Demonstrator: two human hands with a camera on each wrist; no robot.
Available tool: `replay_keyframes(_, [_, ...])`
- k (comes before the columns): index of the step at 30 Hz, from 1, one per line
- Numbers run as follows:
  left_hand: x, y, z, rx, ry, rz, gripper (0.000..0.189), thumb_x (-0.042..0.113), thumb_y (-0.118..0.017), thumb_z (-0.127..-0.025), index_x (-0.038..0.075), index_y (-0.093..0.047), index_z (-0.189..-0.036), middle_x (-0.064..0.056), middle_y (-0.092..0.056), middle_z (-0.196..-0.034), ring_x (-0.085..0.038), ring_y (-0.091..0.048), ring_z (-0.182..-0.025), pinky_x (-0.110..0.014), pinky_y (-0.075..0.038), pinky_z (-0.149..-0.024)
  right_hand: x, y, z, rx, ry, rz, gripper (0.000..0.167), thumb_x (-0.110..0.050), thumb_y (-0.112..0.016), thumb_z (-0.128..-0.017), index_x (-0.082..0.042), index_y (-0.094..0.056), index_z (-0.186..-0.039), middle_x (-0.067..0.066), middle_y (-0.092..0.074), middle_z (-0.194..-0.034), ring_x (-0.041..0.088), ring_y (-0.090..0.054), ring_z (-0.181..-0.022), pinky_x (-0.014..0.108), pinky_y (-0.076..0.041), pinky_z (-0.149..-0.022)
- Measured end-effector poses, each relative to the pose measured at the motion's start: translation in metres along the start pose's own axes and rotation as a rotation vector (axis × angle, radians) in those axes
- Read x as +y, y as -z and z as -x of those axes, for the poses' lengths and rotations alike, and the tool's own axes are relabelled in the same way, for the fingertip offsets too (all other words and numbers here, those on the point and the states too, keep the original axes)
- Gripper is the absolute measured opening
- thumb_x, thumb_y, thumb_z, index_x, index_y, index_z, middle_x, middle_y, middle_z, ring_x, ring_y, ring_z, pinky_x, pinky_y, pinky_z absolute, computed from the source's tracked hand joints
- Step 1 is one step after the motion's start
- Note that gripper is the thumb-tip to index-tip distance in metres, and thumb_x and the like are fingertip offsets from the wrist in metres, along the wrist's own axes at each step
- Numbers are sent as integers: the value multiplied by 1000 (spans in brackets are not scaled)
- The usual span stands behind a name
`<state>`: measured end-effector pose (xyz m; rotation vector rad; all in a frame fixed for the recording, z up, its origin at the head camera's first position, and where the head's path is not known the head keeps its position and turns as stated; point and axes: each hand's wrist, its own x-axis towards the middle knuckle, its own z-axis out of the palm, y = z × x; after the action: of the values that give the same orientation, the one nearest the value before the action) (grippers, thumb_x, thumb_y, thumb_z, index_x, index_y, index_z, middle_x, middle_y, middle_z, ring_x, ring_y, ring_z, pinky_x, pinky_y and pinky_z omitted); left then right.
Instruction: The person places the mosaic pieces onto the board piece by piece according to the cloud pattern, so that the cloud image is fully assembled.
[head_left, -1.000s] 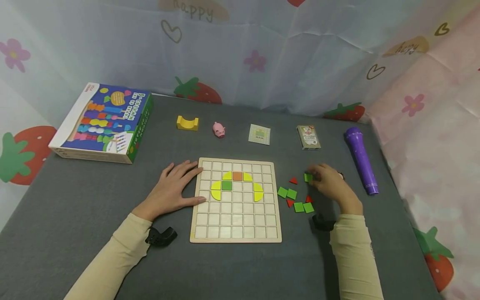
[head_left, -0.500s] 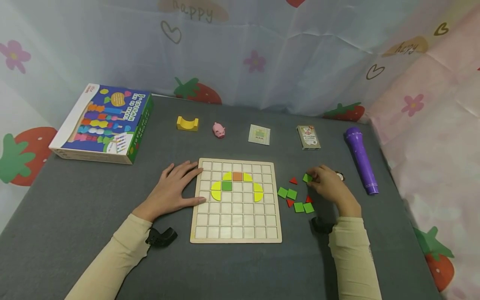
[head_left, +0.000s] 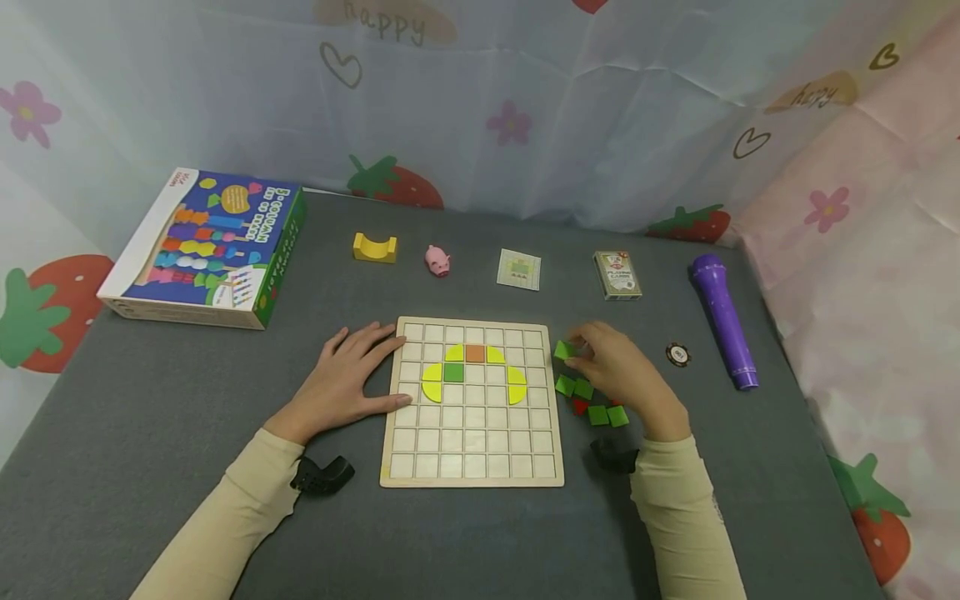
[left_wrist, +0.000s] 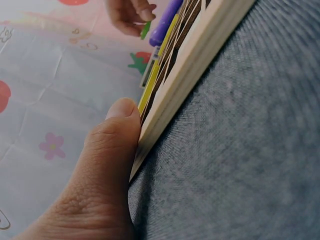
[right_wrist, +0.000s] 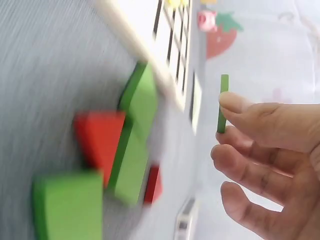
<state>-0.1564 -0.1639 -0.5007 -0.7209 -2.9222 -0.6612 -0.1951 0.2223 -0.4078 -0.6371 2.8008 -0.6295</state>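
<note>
Your left hand (head_left: 348,379) rests spread fingers on the left edge of the board (head_left: 474,416), gripping nothing. The green tile (head_left: 562,351), pinched between your right hand's (head_left: 622,367) thumb and forefinger, has travelled left to just beside the board's right edge, nearer the grid but not in it. Loose green squares (head_left: 582,388) and red triangles (head_left: 581,406) crowd beneath, partly hidden; the now-uncovered chip (head_left: 678,355) and purple flashlight (head_left: 725,322) lie farther right.
</note>
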Motion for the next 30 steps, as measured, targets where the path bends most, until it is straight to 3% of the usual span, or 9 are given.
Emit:
replay_keyframes(8, [1,1,0,-8,2,5,89,68,-62,-78,20,-38,-148,-8,-34,-153,-29,-24,-144,-58,-10,-114,-34,-15,-15,-33,86,28,23,-10,-69,-89,-7,-62,-111,7,-60,-106,20,-59,-86,34,-51,-71])
replay_keyframes(17, [1,1,0,-12,6,4,89,69,-62,-78,20,-37,-148,-8,-34,-153,-29,-24,-144,-57,-10,-114,-62,-38,-30,-82,158,83,24,-15,-71,-88,-6,-64,-109,3,-60,-109,15,-59,-81,31,-51,-73])
replay_keyframes(25, [1,2,0,-14,9,7,89,69,-62,-78,20,-37,-149,-8,-33,-153,-29,-23,-144,-58,-9,-114,-77,-49,-34,-45,218,129,18,-15,-72,-87,-10,-67,-103,0,-62,-103,12,-61,-88,30,-53,-79])
replay_keyframes(30, [1,1,0,-16,8,7,89,69,-62,-78,21,-36,-149,-8,-33,-153,-28,-23,-144,-57,-9,-114,-81,-53,-36,-67,208,144,17,-15,-72,-87,-10,-69,-103,0,-63,-101,12,-61,-88,29,-52,-80])
